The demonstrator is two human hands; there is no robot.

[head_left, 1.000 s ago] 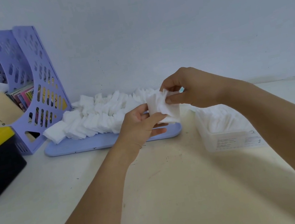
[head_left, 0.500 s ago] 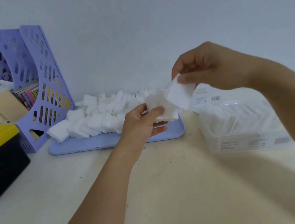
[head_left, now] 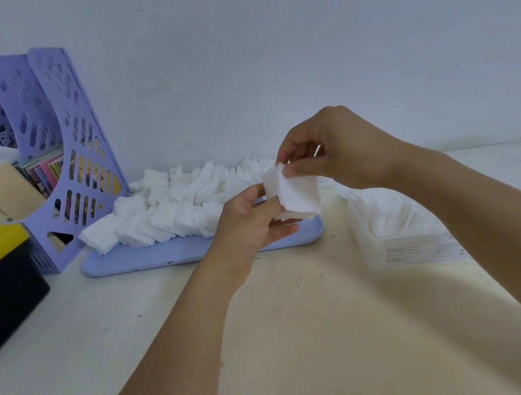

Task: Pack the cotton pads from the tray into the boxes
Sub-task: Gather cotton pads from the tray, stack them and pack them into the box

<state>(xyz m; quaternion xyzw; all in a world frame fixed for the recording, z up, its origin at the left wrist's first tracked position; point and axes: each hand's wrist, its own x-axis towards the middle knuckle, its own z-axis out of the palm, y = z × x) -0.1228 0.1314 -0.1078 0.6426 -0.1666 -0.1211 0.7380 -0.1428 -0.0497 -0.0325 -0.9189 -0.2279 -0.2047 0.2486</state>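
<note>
Partly behind the right hand (head_left: pixel 338 152), a cotton pad (head_left: pixel 298 192) in its pinching grip, left hand (head_left: pixel 249 223) clasping more pads (head_left: pixel 270 183).

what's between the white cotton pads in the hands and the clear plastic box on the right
Nothing visible. The white cotton pads, pinched by the right hand and left hand, hang above the lilac tray's right end; the clear plastic box lies open-topped, beside it.

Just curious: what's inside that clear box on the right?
The clear box holds white cotton pads standing on edge. The right forearm covers its far right part, so how full it is cannot be seen.
</note>
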